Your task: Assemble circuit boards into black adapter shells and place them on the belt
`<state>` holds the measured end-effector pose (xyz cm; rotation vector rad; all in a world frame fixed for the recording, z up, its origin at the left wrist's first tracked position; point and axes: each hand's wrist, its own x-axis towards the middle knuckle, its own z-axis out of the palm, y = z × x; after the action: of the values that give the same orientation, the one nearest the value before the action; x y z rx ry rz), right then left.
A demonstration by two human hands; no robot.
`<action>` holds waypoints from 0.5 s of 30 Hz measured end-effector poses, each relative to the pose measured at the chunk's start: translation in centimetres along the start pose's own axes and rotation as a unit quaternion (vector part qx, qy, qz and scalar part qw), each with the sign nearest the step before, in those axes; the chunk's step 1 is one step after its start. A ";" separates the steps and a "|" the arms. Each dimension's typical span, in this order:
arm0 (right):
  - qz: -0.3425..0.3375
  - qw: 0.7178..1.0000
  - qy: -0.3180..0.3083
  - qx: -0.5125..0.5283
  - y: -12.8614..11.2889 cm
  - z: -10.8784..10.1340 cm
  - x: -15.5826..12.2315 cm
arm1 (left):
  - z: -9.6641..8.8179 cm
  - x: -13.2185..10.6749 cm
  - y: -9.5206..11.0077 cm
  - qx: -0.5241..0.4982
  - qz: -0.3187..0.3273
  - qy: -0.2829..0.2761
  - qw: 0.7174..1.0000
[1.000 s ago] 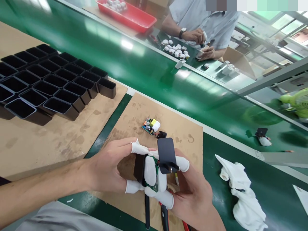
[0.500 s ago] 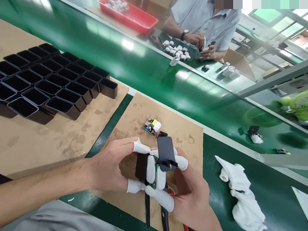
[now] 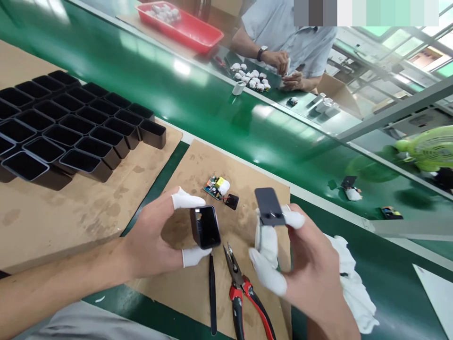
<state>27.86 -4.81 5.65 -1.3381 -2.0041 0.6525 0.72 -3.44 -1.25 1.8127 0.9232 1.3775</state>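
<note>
While left hand (image 3: 155, 233), half-curled, pinches black case (image 3: 206, 226), right hand (image 3: 313, 262) likewise grips plug assembly (image 3: 269, 208); both between hands.

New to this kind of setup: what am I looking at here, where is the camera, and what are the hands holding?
There is no robot here: a person does the handling, with white covers on some fingers. All the pictures come from one camera worn on that person's head, looking forward and down. The left hand holds an open black case; the right hand grips a white-padded part with a black plate at its upper end. Below them, a cardboard sheet bears a circuit board, red-and-black pliers and a slim black tool. Rows of black cases stand to the left, and white cloth lies to the right. A co-worker is across the green bench.
</note>
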 end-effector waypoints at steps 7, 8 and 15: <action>0.010 0.955 0.082 -0.286 2.8 -0.3 0.8 | -0.1 -0.7 -0.2 0.047 -0.001 0.118 0.992; -0.016 0.955 0.100 -0.280 2.6 0.1 0.9 | -0.2 -0.7 -0.1 0.044 -0.009 0.129 0.991; 0.081 0.899 -0.114 -0.416 -2.2 4.4 5.1 | -0.9 2.2 1.5 -0.016 -0.144 0.163 0.976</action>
<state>21.86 -1.13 5.43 -1.9968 -2.5100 -0.0323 0.44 -2.30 1.27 1.3832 1.2702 1.5125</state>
